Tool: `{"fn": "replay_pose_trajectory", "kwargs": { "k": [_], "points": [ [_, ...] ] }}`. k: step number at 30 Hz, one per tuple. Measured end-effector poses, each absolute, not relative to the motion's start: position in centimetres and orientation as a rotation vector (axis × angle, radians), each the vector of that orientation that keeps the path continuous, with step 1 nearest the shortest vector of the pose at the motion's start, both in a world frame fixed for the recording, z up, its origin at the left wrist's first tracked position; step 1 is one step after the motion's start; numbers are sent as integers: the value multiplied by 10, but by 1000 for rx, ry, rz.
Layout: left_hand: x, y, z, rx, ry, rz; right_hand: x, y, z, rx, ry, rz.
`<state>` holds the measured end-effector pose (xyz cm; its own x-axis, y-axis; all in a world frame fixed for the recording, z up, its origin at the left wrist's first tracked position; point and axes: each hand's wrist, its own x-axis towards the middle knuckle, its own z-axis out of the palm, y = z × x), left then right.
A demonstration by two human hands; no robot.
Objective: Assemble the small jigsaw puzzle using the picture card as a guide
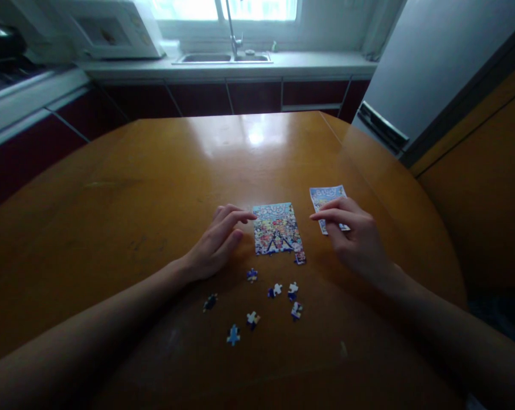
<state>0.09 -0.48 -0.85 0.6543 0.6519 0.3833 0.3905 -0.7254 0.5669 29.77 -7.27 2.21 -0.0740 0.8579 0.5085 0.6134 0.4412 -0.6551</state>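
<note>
A partly assembled jigsaw puzzle (275, 228) lies flat on the table, its lower edge uneven, with a joined piece jutting down at the lower right corner. My left hand (218, 239) rests at its left side, fingers stretched out, the index fingertip at the puzzle's upper left edge. Over a small picture card (328, 192) hovers my right hand (355, 230), holding nothing, its fingers extended toward the puzzle and hiding part of the card. Several loose puzzle pieces are scattered nearer to me, among them a blue piece (234, 335), a dark piece (210, 302) and a purple piece (252, 275).
The wooden table (112, 228) has a rounded edge and a seam on the right. Beyond it stands a counter with a sink (210, 58) and faucet under a window. A white microwave (112, 28) is at the back left, a fridge (432, 68) at the right.
</note>
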Motion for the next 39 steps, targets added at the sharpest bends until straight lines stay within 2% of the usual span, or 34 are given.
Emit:
{"fn": "replay_pose_trajectory", "kwargs": {
  "k": [14,28,39],
  "points": [
    [4,-3,-7,2288,991,915,299,-85,33,-1281,-1822,434],
    [5,-3,-7,2305,987,931,290,-93,21,-969,-2564,826],
    [6,-3,-8,2340,960,925,286,-93,15,-907,-2615,857]
  ]
}}
